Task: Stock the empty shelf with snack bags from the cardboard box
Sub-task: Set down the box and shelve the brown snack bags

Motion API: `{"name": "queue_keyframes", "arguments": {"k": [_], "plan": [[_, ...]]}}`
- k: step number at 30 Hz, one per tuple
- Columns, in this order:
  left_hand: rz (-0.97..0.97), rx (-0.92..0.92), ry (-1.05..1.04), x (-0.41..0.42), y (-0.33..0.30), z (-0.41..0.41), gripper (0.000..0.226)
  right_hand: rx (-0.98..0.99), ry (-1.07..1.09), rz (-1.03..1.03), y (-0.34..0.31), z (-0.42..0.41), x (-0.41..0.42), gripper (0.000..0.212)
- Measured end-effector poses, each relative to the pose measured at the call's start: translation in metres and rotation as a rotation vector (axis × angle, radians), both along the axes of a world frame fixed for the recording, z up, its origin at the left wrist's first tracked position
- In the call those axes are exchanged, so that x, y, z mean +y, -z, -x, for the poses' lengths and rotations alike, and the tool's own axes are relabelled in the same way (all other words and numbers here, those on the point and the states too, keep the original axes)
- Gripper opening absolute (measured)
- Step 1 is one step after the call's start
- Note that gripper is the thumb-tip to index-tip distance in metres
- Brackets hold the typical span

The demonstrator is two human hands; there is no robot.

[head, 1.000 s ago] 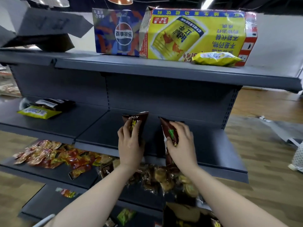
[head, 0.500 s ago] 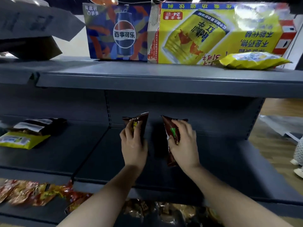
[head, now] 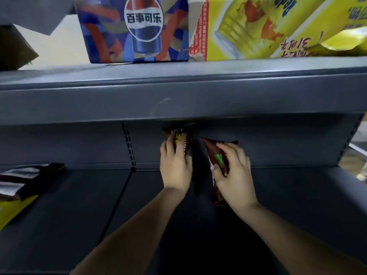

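Both hands reached deep under the upper shelf (head: pixel 178 100), toward the back panel (head: pixel 79 143) of the dark grey shelf (head: pixel 69 215). The left hand (head: pixel 175 165) gripped a dark brown snack bag (head: pixel 181 135) held upright, fingers curled round its front; the bag's top edge sat just beneath the underside of the upper shelf, with almost no gap visible above it. The right hand (head: pixel 234 171) pinched a second brown snack bag (head: pixel 215 155), tilted with its top leaning left, thumb and fingers closed on its upper part, its lower end hanging down toward the shelf surface behind the wrist. The two bags stood near each other with a narrow dark gap between them, close to the back panel; whether either touched the panel could not be told.

The shelf surface lay open to the right of the hands as far as the right-hand upright, and open toward its front edge beneath the forearms. To the left, past the seam between shelf sections, a few dark packets (head: pixel 25 179) and a yellow packet (head: pixel 14 211) lay at the left edge of the view, well apart from the hands.

On the upper shelf stood a blue cola carton (head: pixel 139 30) beside a yellow drink carton (head: pixel 258 26), with a yellow bag (head: pixel 343 44) at the right.
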State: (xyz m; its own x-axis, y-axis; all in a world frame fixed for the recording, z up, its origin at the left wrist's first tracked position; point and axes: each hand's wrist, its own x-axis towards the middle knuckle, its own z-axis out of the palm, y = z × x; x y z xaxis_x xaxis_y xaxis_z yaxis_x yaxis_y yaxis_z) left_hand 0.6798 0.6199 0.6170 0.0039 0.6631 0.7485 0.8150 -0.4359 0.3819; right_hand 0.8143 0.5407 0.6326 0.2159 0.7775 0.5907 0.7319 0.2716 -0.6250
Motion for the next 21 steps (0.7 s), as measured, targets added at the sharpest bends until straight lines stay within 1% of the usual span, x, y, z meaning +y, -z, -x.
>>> {"name": "queue_keyframes", "arguments": {"k": [6,11,18,21], "plan": [[0.021,0.035,0.015,0.025,0.01,-0.008,0.058,0.03,0.009,0.009,0.0,0.001,0.016,0.057],[0.047,0.068,-0.025,0.033,0.023,-0.017,0.054,0.04,0.013,0.001,0.001,0.002,0.024,0.056],[0.141,0.205,-0.062,0.038,0.045,-0.016,0.066,0.059,0.012,0.027,0.007,0.007,0.032,0.055],[0.189,0.198,-0.011,0.039,0.046,-0.015,0.064,0.059,0.014,0.031,0.01,0.01,0.032,0.055]]}}
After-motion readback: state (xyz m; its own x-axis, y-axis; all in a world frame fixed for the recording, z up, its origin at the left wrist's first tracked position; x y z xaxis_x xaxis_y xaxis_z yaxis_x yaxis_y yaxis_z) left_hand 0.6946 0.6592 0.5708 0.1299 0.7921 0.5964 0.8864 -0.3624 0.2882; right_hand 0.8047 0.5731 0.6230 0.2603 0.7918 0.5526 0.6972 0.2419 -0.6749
